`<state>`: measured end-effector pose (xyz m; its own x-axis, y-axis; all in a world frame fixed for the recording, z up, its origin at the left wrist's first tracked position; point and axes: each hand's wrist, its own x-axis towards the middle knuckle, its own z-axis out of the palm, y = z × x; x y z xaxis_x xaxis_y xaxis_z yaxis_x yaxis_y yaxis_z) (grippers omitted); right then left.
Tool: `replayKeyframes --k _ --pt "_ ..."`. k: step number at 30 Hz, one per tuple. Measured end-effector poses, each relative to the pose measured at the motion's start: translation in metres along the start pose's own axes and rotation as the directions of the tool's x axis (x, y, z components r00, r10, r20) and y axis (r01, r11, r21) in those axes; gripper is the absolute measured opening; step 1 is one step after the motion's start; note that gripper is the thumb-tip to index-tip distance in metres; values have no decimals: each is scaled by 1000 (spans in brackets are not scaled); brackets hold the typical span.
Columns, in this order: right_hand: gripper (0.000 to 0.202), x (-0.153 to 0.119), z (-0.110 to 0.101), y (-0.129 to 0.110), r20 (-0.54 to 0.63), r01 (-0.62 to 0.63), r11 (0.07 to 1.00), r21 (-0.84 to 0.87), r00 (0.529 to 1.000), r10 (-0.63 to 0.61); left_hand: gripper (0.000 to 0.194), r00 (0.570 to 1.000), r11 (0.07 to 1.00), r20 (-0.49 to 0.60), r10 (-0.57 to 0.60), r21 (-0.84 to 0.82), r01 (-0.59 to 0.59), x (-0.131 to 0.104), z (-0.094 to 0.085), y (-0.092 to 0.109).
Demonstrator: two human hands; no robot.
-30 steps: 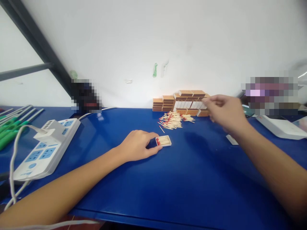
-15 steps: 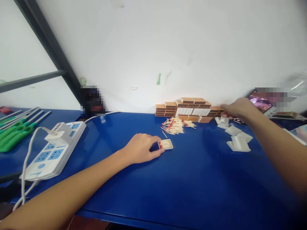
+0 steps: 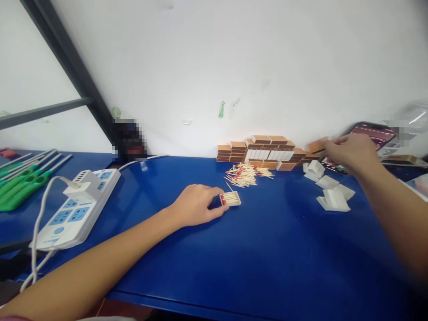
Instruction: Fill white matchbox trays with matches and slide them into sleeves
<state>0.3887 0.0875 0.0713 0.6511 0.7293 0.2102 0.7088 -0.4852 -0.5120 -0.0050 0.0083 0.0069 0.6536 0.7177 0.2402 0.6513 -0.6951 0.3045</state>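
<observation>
My left hand (image 3: 197,205) rests on the blue table, thumb and fingers gripping the left end of a small white tray (image 3: 234,199) filled with red-tipped matches. At the right, my right hand (image 3: 352,151) pinches an orange-brown matchbox sleeve (image 3: 317,146) just above the right end of the stacked matchboxes (image 3: 267,142). A heap of loose matches (image 3: 242,175) lies before the stack. Several folded white pieces (image 3: 334,199) lie on the table below my right hand.
A phone with a lit screen (image 3: 377,133) leans behind my right hand. To the left are a white power strip (image 3: 76,214) with a plugged-in adapter and cable, and green-handled tools (image 3: 23,183). The wall rises behind the blue table (image 3: 254,258).
My right hand has moved right and slightly up from the stack, with an orange-brown sleeve now visible in its fingers. More of the phone shows. My left hand has barely moved.
</observation>
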Motion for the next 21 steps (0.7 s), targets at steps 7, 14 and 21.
replayKeyframes --k 7,14,21 --pt "33 -98 6 -5 115 223 799 558 933 -341 35 980 999 -195 34 -17 -38 -1 7 -2" --pt "53 -162 29 -17 540 -14 684 729 625 -563 33 945 997 -320 73 -1 -77 0 7 -1" --pt "51 -164 37 -11 517 49 682 729 614 -596 35 949 996 -307 77 -13 -85 0 7 -2"
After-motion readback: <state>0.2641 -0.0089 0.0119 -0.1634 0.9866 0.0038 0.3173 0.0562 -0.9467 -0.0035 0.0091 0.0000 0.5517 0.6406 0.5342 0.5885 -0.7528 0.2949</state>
